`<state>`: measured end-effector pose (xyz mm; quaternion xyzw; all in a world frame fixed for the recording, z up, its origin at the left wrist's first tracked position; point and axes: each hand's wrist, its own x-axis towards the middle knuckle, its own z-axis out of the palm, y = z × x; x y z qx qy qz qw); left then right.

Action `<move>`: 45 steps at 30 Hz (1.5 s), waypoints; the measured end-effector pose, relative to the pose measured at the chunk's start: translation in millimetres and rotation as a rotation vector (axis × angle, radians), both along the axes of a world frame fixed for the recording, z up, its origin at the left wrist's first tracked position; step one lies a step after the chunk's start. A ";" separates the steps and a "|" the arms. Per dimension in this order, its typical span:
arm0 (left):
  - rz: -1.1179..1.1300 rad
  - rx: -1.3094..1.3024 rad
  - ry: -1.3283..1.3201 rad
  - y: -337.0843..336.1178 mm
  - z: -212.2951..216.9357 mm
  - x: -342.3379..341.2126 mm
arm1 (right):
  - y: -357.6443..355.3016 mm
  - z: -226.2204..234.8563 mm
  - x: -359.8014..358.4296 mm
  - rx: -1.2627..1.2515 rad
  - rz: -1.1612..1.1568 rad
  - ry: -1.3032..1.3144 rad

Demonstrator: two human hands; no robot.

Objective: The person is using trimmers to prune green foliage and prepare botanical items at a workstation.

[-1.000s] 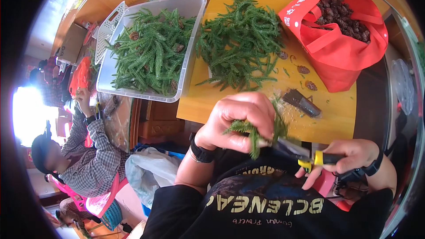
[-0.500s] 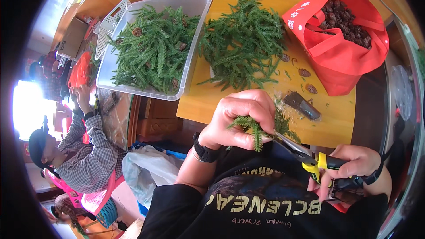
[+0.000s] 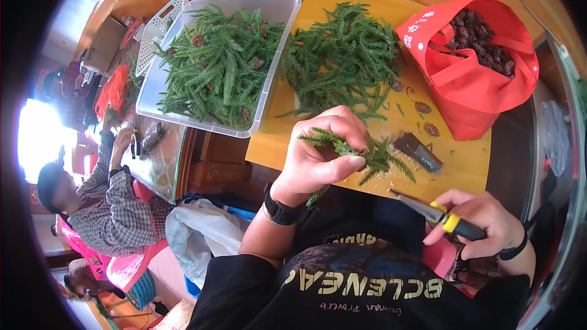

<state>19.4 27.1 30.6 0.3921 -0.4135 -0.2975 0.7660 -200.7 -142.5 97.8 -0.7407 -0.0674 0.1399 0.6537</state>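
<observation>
Pinched between the thumb and fingers of my left hand [image 3: 321, 162] is an artificial pine sprig [image 3: 386, 160], its green needled tips spreading out on both sides of the fist. My right hand [image 3: 492, 226], lower right, is wrapped round the yellow-and-black handles of long-nosed pliers [image 3: 422, 206]. Their jaws point up-left toward the sprig, apart from it, with a gap between. Beyond my left hand, a loose pile of green pine sprigs [image 3: 342, 61] lies on the yellow table [image 3: 278, 150]. Between the hands and the bag is a small packet of thin dark wires [image 3: 417, 151].
A clear plastic bin [image 3: 290, 30] full of sprigs and some pine cones stands left of the pile. At right, a red bag [image 3: 458, 101] holds many brown pine cones [image 3: 480, 43]. A few loose cones [image 3: 431, 129] lie beside it. A co-worker [image 3: 116, 208] sits at left.
The pliers have drawn back from the sprig, down and to the right with my right hand. My left hand still grips the sprig, turned slightly. The co-worker's hands have shifted.
</observation>
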 end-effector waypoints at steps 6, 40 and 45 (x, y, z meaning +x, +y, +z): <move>0.079 0.085 -0.045 -1.2 -0.4 -6.7 | 1.9 -5.0 9.7 -0.844 -0.322 -0.482; -0.048 0.170 0.072 -3.7 1.0 -15.5 | 0.3 -11.0 8.8 -1.056 -0.263 -0.490; -0.046 0.200 0.076 -3.4 -0.8 -15.6 | -1.5 -18.2 6.9 -0.940 -0.265 -0.447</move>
